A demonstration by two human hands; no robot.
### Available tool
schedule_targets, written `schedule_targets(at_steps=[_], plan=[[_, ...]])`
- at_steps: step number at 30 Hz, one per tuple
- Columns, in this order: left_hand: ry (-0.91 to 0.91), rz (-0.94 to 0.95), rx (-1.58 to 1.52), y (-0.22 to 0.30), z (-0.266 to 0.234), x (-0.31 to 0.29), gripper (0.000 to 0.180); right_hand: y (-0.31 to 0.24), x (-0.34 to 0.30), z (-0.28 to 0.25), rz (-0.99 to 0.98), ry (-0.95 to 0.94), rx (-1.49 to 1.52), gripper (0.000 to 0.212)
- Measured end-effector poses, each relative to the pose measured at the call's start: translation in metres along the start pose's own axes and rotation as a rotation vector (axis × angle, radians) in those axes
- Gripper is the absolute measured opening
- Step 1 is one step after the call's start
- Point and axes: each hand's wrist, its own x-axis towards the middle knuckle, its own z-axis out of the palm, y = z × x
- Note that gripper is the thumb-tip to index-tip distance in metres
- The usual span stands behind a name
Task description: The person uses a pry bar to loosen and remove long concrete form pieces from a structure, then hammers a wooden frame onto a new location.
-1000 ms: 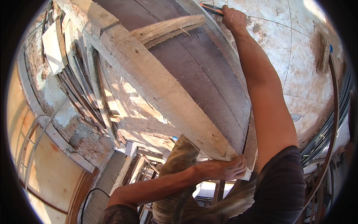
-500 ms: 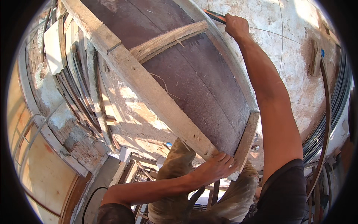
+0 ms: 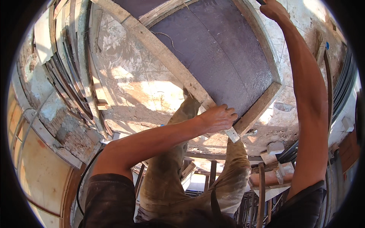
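A large brown panel [image 3: 224, 57], framed with rough wooden battens, tilts up in front of me. My left hand [image 3: 219, 118] is closed round the near end of its left edge batten [image 3: 167, 59], close to the near corner. A short batten [image 3: 260, 104] closes the panel's near end, just right of that hand. At the top right, beyond the panel's right edge, my right hand [image 3: 276, 10] is closed on a black-and-orange tool handle [image 3: 261, 2]. Only a dark bit of the handle shows; the tool's head is out of view.
Long wooden strips [image 3: 70, 72] lie in a pile at the left. Bundled dark rods [image 3: 344, 89] run along the right side. Broken blocks [image 3: 275, 148] and wooden bars [image 3: 261, 190] lie near my legs. Rough, stained floor [image 3: 129, 87] surrounds the panel.
The panel's near end and my left hand have moved up in the picture, and the near corner has shifted right. My right hand has moved up and right with the tool.
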Motion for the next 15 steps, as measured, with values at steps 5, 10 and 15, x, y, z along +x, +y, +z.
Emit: schedule_targets(at_steps=[5,10,15], plan=[[0.013,-0.113,-0.088,0.007,0.011,0.02,0.006,0.092,-0.034,-0.018,0.247,-0.221,0.443,0.015],[0.006,-0.243,-0.059,0.002,0.054,0.007,0.01,0.129,-0.222,0.008,0.382,-0.152,1.441,0.015],[-0.065,-0.223,0.023,-0.016,0.069,0.015,0.023,0.113,-0.339,0.024,0.485,0.079,1.404,0.023]])
